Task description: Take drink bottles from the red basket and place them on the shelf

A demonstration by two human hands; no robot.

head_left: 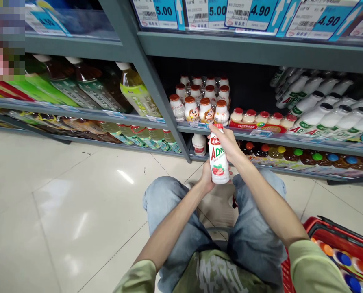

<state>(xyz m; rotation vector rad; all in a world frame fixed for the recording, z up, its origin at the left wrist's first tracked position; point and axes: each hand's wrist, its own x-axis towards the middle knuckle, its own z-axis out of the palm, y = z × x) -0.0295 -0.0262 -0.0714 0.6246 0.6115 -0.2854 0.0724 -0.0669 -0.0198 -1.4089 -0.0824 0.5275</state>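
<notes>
Both my hands hold one white milk drink bottle (219, 167) upright in front of the shelf, between my knees. Its label carries green and red lettering and strawberries. My left hand (207, 179) wraps round its lower left side, with fingertips showing at the right edge. Near the red cap, my right hand (227, 141) grips the upper part from the right. Just behind it on the shelf stand several small red-capped milk bottles (206, 109), and a red-capped pack (262, 121) lies beside them. Below, a single white bottle (198, 145) stands on the lowest shelf.
A red shopping basket (313, 224) with blue- and orange-capped bottles is at my lower right. White bottles with dark caps (324, 116) lean at the shelf's right. Large tea bottles (91, 85) fill the left bay, past a grey shelf post (157, 73). Price tags (254, 14) hang above.
</notes>
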